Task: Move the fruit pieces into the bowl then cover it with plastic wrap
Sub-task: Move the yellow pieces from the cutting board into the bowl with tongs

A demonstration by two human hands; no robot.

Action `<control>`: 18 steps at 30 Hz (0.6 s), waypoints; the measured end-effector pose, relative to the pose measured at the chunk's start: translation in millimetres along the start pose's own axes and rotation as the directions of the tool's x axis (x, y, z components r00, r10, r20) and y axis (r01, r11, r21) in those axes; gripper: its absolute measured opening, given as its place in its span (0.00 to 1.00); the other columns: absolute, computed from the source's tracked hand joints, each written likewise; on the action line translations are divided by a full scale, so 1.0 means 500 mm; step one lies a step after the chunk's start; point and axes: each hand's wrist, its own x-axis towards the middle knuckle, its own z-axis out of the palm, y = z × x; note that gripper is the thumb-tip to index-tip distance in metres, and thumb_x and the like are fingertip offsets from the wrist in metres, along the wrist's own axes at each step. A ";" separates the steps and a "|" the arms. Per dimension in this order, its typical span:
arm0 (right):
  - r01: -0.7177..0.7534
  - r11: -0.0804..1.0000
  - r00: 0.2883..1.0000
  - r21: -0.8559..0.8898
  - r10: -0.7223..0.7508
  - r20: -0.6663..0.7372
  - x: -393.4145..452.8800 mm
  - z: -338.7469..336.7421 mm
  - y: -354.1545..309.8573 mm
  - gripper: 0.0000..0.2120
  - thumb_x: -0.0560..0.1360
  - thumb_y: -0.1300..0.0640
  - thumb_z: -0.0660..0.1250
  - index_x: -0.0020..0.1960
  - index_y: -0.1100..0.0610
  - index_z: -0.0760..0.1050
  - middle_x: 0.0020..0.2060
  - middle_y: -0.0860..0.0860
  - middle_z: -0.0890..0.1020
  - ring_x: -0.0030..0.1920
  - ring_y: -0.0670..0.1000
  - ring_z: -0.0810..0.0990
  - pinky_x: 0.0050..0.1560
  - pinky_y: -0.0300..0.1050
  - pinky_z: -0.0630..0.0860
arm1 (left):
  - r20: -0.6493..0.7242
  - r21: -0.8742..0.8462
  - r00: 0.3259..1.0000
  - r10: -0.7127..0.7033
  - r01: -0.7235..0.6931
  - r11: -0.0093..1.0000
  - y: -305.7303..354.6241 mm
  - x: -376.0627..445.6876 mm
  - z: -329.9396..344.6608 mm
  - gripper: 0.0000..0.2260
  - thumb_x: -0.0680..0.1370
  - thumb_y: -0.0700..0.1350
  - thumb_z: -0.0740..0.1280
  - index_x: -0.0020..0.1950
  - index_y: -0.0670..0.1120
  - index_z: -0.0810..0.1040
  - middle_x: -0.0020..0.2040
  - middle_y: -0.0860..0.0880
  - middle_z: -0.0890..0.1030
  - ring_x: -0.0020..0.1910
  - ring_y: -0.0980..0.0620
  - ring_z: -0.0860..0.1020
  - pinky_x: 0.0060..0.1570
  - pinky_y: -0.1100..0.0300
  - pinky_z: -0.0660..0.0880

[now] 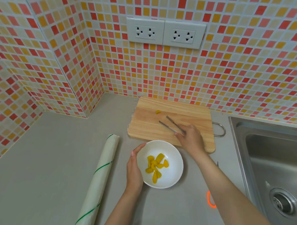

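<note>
Grey countertop (45,158) fills the lower frame; on it we see a pale wooden cutting board (148,124), a long plastic wrap roll (98,177) at lower left, and a round white bowl (174,167) holding yellow fruit pieces (155,165). Our left hand (134,169) cups the bowl's left rim, fingers loosely spread. Our right hand (190,136) grips metal tongs (169,125), tips apart, near one last yellow fruit piece (158,112) in the upper centre of the board.

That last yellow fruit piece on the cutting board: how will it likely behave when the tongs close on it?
The fruit piece looks small, glossy and soft, so it is probably slippery and may squash under a firm squeeze. It is likely very light. The tongs in the right hand have thin metal tips, so it could slide out sideways.
</note>
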 end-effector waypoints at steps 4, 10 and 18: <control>-0.071 0.997 0.997 -0.002 0.071 0.030 0.087 0.029 -0.024 0.14 0.75 0.53 0.65 0.58 0.56 0.78 0.53 0.61 0.80 0.53 0.61 0.78 0.46 0.47 0.74 | 0.006 -0.009 1.000 0.005 -0.005 1.000 -0.002 0.001 -0.001 0.20 0.83 0.49 0.47 0.55 0.52 0.79 0.50 0.57 0.84 0.52 0.59 0.81 0.47 0.69 0.75; -0.156 0.987 0.988 -0.036 0.156 0.003 0.135 0.065 -0.042 0.15 0.75 0.52 0.65 0.59 0.56 0.78 0.55 0.57 0.80 0.54 0.59 0.79 0.51 0.50 0.78 | 0.016 -0.004 1.000 0.020 -0.020 1.000 -0.003 0.002 -0.004 0.20 0.82 0.50 0.48 0.57 0.50 0.79 0.52 0.56 0.84 0.52 0.58 0.81 0.46 0.69 0.75; -0.129 0.991 0.989 -0.032 0.126 -0.074 0.112 0.062 -0.036 0.13 0.75 0.53 0.64 0.57 0.57 0.78 0.53 0.58 0.80 0.53 0.60 0.78 0.48 0.50 0.74 | 0.014 0.012 1.000 0.022 -0.022 1.000 0.001 0.001 -0.001 0.20 0.82 0.49 0.48 0.55 0.52 0.79 0.51 0.56 0.84 0.53 0.58 0.80 0.48 0.68 0.75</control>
